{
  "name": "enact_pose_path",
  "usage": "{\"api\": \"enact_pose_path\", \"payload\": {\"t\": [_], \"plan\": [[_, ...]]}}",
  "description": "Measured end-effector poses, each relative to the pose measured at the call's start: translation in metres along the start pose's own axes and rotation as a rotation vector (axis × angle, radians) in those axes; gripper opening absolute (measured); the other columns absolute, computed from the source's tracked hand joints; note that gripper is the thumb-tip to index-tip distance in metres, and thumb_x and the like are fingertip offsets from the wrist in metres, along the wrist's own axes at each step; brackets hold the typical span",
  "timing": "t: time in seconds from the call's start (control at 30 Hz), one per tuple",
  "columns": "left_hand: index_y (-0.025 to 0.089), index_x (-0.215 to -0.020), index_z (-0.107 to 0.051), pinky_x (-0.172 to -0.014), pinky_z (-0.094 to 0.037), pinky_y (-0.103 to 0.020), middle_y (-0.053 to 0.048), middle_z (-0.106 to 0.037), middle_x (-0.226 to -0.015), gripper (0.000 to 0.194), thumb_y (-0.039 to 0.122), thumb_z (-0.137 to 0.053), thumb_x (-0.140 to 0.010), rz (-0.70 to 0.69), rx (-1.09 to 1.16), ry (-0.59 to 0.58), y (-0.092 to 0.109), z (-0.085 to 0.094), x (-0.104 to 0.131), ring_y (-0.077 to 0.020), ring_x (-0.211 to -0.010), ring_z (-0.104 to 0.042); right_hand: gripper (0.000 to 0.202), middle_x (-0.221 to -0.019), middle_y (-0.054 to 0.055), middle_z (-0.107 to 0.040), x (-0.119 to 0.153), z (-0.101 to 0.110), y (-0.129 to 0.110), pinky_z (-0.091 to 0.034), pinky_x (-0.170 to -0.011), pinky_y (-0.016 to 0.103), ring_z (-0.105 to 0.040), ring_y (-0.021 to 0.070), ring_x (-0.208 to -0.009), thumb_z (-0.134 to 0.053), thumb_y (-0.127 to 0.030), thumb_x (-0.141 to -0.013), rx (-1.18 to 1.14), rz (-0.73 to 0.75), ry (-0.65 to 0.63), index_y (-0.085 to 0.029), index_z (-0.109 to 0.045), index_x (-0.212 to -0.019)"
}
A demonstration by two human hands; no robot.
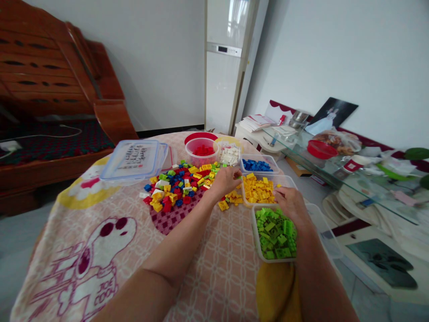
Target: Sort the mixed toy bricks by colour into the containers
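Observation:
My left hand point(227, 181) is closed in a pinch at the right edge of the mixed pile of toy building bricks point(177, 185), a bit of green brick showing at its fingertips. Over the right side of the box of yellow bricks point(258, 190) my right hand point(288, 202) pinches what looks like a small yellow brick point(279, 185). A few loose yellow bricks point(231, 199) lie below my left hand. Nearest me stands a box of green bricks point(275, 232), partly hidden by my right forearm. Blue bricks point(256, 165) fill a box farther back.
A round tub point(191, 154) holds red bricks, beside white bricks point(230, 154). Clear lids with blue rims point(134, 158) lie at the back left of the cloth-covered table point(217, 259). On the right, a cluttered glass table point(365, 192) stands close by; a wooden bench point(50, 89) is at left.

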State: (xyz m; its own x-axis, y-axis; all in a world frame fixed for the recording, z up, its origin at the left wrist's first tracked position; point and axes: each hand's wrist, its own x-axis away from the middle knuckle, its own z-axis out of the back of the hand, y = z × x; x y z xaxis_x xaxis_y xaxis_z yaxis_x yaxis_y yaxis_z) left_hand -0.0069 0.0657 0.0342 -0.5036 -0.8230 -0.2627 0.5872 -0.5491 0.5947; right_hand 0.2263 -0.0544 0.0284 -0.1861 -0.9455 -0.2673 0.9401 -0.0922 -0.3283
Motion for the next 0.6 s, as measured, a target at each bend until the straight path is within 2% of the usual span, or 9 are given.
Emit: {"api": "enact_pose_path", "payload": {"t": [0.13, 0.23, 0.33, 0.43, 0.6], "plan": [[0.016, -0.101, -0.078, -0.075, -0.052, -0.023, -0.004, -0.078, -0.092, 0.021, 0.02, -0.072, -0.081, -0.122, 0.189, -0.047, 0.026, 0.0, 0.008, -0.013, -0.073, -0.068, 0.028, -0.067, 0.007, -0.072, 0.0, 0.002, -0.002, -0.04, -0.061, 0.027, -0.062, 0.0195, -0.067, -0.052, -0.031, -0.088, -0.022, -0.016, -0.001, -0.02, -0.076, -0.078], [0.017, -0.1, -0.079, -0.072, -0.051, -0.022, -0.003, -0.079, -0.092, 0.02, 0.019, -0.072, -0.081, -0.238, 0.253, -0.141, 0.047, -0.008, 0.018, -0.0129, -0.074, -0.069, 0.029, -0.068, 0.007, -0.072, 0.0, 0.002, -0.002, -0.039, -0.061, 0.027, -0.062, 0.0192, -0.067, -0.051, -0.032, -0.087, -0.021, -0.005, -0.005, -0.021, -0.075, -0.076], [0.02, -0.101, -0.08, -0.074, -0.051, -0.021, -0.003, -0.08, -0.096, 0.023, 0.015, -0.071, -0.08, -0.36, 0.259, -0.242, 0.06, -0.014, 0.023, -0.0138, -0.078, -0.07, 0.029, -0.071, 0.008, -0.073, -0.001, 0.002, 0.0, -0.038, -0.061, 0.027, -0.061, 0.019, -0.068, -0.051, -0.031, -0.087, 0.005, 0.011, -0.012, -0.021, -0.075, -0.074], [0.02, -0.104, -0.08, -0.079, -0.052, -0.023, -0.004, -0.08, -0.101, 0.026, 0.016, -0.071, -0.08, -0.357, 0.214, -0.225, 0.054, -0.01, 0.021, -0.0154, -0.084, -0.071, 0.031, -0.074, 0.008, -0.073, -0.002, 0.001, 0.001, -0.037, -0.063, 0.028, -0.06, 0.018, -0.068, -0.049, -0.031, -0.09, 0.039, 0.017, -0.055, -0.02, -0.074, -0.074], [0.017, -0.102, -0.08, -0.081, -0.053, -0.025, -0.005, -0.079, -0.096, 0.023, 0.022, -0.068, -0.083, -0.112, 0.113, -0.052, 0.012, 0.014, 0.005, -0.0156, -0.08, -0.071, 0.032, -0.076, 0.007, -0.072, -0.001, 0.001, -0.003, -0.034, -0.064, 0.028, -0.059, 0.0176, -0.069, -0.048, -0.03, -0.092, 0.131, 0.028, -0.164, -0.019, -0.072, -0.074]]}}
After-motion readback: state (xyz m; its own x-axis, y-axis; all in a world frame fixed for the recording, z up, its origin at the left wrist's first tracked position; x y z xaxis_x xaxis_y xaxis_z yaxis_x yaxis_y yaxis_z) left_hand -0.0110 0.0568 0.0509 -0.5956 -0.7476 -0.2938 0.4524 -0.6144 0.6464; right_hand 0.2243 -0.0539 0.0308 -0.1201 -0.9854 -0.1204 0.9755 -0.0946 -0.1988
